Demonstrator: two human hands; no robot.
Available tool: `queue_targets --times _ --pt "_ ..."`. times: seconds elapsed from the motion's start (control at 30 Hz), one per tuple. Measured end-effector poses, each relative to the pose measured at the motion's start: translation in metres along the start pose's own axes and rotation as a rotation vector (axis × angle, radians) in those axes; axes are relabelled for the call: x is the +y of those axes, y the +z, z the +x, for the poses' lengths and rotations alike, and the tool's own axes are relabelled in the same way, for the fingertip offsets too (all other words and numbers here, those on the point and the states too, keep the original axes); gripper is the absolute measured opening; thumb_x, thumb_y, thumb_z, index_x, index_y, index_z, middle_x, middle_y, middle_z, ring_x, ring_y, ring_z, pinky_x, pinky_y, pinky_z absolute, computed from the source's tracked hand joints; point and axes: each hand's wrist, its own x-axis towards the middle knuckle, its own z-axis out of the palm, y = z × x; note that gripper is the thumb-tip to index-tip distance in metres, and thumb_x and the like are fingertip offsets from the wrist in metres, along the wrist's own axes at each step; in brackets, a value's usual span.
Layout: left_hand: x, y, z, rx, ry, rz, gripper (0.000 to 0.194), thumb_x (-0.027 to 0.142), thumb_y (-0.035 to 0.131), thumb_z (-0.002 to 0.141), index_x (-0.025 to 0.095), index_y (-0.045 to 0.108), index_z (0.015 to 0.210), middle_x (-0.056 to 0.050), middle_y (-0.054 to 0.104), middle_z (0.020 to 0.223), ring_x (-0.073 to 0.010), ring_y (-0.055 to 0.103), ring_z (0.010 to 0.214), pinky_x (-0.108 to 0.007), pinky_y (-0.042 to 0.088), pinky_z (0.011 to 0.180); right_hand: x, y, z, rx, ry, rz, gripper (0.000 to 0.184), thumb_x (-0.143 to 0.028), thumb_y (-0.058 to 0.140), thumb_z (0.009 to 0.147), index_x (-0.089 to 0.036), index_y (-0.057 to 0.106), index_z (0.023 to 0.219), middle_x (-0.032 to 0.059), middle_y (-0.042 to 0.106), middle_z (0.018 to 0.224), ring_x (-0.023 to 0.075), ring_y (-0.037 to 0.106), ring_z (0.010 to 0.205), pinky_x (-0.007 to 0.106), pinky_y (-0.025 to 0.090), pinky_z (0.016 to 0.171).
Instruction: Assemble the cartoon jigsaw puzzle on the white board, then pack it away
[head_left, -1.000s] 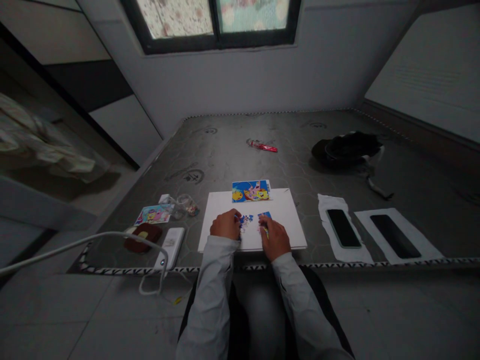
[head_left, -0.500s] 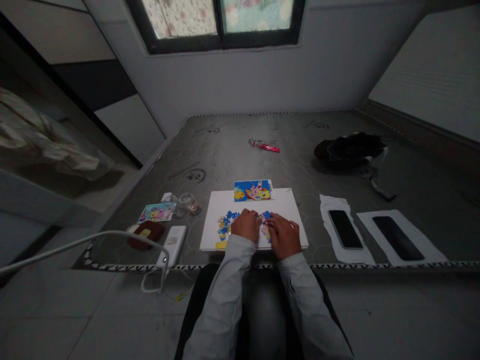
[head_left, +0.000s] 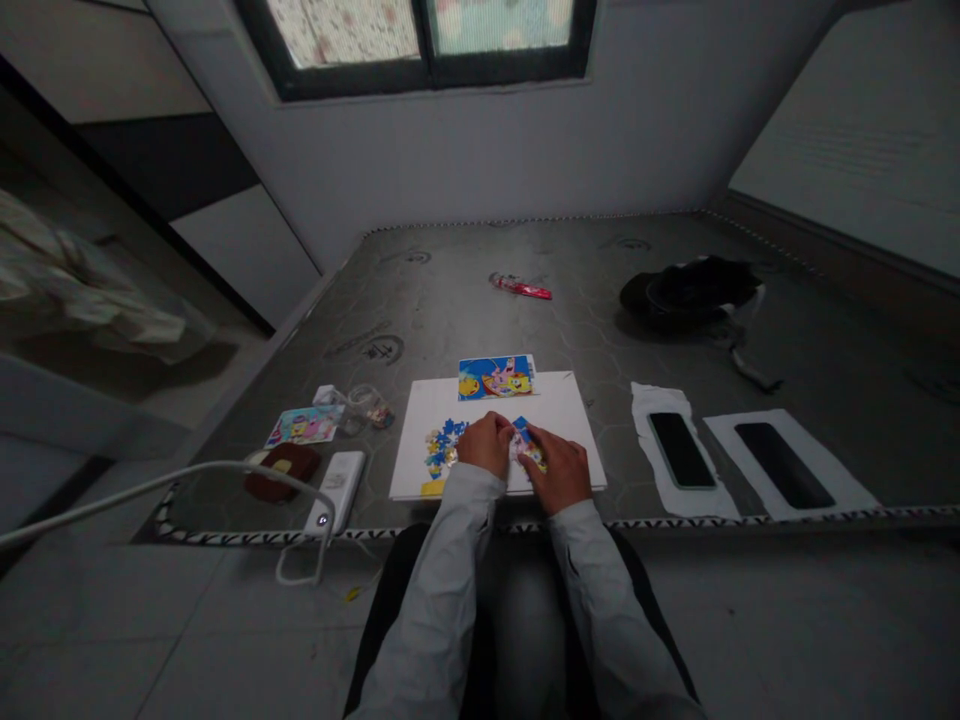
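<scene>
Both forearms angled inward, light grey sleeves (head_left: 450,570) closing on the middle of the white board (head_left: 551,395)! Left hand (head_left: 486,445) low, knuckles up, wrist bent, fingers (head_left: 471,436) curled down tight and narrow. Right hand (head_left: 556,470) turned in toward it, fingers (head_left: 534,452) folded over a small clump of blue-and-pink jigsaw pieces (head_left: 526,437), right up against the left fingertips. Firm pinch or light touch? Impossible to call from here, knuckles in the way! Just left of the hands on the board, a part-built patch of blue-and-yellow jigsaw pieces (head_left: 442,450). Along the board's top edge, overlapping it, a bright cartoon picture card (head_left: 495,378). Left of the board, a smaller cartoon card (head_left: 304,426), a clear jar (head_left: 369,405) and a white power bank (head_left: 337,490). Right of the board, two black smartphones (head_left: 680,450) on white sheets.
</scene>
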Motion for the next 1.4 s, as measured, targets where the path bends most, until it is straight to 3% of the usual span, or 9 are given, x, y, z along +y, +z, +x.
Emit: queue_targets --times 0.13,0.4,0.6,0.73,0.97,1.17,1.4 --pt "0.002 0.002 -0.001 0.012 0.003 -0.038 0.021 0.029 0.060 0.087 0.023 0.064 0.106 -0.002 0.075 0.092 -0.0178 0.067 0.089 -0.027 0.046 0.078 0.003 0.002 -0.001 -0.001 -0.004 -0.008 0.043 -0.032 0.057 0.088 -0.024 0.055 0.131 0.0074 0.066 0.125 0.0214 0.058 0.117 0.039 0.034 0.097" --pt "0.006 0.001 -0.002 -0.020 0.083 0.003 0.016 0.026 0.060 0.086 0.022 0.069 0.097 -0.004 0.074 0.096 -0.0175 0.067 0.092 -0.028 0.046 0.082 0.007 0.004 -0.001 -0.019 -0.001 0.009 0.045 -0.033 0.059 0.087 -0.025 0.054 0.131 0.0066 0.065 0.126 0.0208 0.057 0.118 0.040 0.034 0.098" --pt "0.007 0.003 -0.003 -0.024 0.035 0.011 0.029 0.030 0.063 0.084 0.024 0.063 0.112 -0.002 0.072 0.093 -0.0175 0.065 0.089 -0.027 0.046 0.079 0.002 0.001 -0.001 -0.013 0.015 0.015 0.043 -0.030 0.059 0.087 -0.024 0.055 0.129 0.0064 0.066 0.124 0.0205 0.058 0.116 0.039 0.035 0.097" --pt "0.006 0.009 -0.001 -0.001 0.062 0.033 0.022 0.027 0.066 0.081 0.020 0.065 0.102 -0.006 0.067 0.104 -0.0173 0.062 0.096 -0.027 0.045 0.084 0.001 0.000 -0.001 -0.005 0.023 0.027 0.040 -0.030 0.057 0.087 -0.024 0.057 0.127 0.0062 0.066 0.124 0.0200 0.058 0.116 0.039 0.034 0.098" --pt "0.010 0.010 -0.001 -0.008 0.068 -0.010 0.014 0.023 0.067 0.079 0.020 0.062 0.092 -0.004 0.067 0.100 -0.0173 0.062 0.097 -0.029 0.044 0.088 -0.001 -0.002 0.000 -0.023 0.028 0.048 0.041 -0.027 0.056 0.087 -0.025 0.056 0.128 0.0067 0.065 0.125 0.0205 0.057 0.117 0.039 0.035 0.098" --pt "0.010 0.013 0.000 -0.031 0.007 -0.133 0.030 0.020 0.068 0.077 0.022 0.060 0.106 -0.002 0.072 0.097 -0.0164 0.066 0.091 -0.028 0.046 0.082 -0.003 -0.003 0.000 -0.026 0.045 0.040 0.040 -0.025 0.055 0.087 -0.024 0.056 0.127 0.0067 0.065 0.125 0.0205 0.057 0.116 0.039 0.034 0.098" --pt "0.014 0.010 -0.001 -0.063 0.048 -0.065 0.033 0.022 0.062 0.083 0.020 0.061 0.117 -0.005 0.070 0.105 -0.0175 0.064 0.099 -0.028 0.045 0.088 -0.001 -0.001 0.000 -0.009 0.036 0.052 0.039 -0.024 0.055 0.086 -0.023 0.056 0.125 0.0071 0.065 0.125 0.0199 0.057 0.116 0.039 0.034 0.098"
